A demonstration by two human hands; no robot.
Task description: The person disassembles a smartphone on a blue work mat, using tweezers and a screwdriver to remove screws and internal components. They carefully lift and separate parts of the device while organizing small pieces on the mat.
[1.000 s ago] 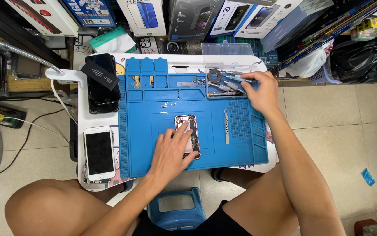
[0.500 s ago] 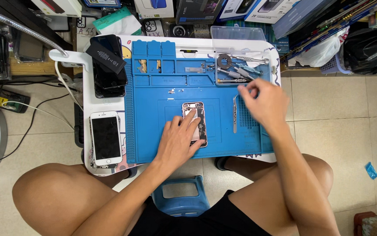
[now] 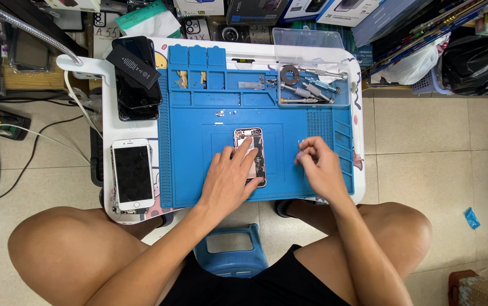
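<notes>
An opened phone (image 3: pixel 253 140) with its insides showing lies in the middle of the blue repair mat (image 3: pixel 198 170). My left hand (image 3: pixel 229 181) rests flat on it, fingers pressing its lower half and holding it still. My right hand (image 3: pixel 317 164) hovers over the mat just right of the phone. Its fingertips are pinched on what looks like a small thin tool, too small to make out clearly. A clear tray (image 3: pixel 312 85) with screwdrivers and other tools sits at the mat's far right corner.
The mat covers a small white table (image 3: pixel 359 141). A white phone (image 3: pixel 133 173) lies screen-up at the left, with a dark phone and a black battery (image 3: pixel 136 65) behind it. A lamp arm (image 3: pixel 28 28), cables, boxes and bags surround the table. A blue stool (image 3: pixel 229 249) stands between my knees.
My right hand has come back from the tool tray at the far right to the mat beside the phone, fingers now pinched. My left hand has stayed on the phone.
</notes>
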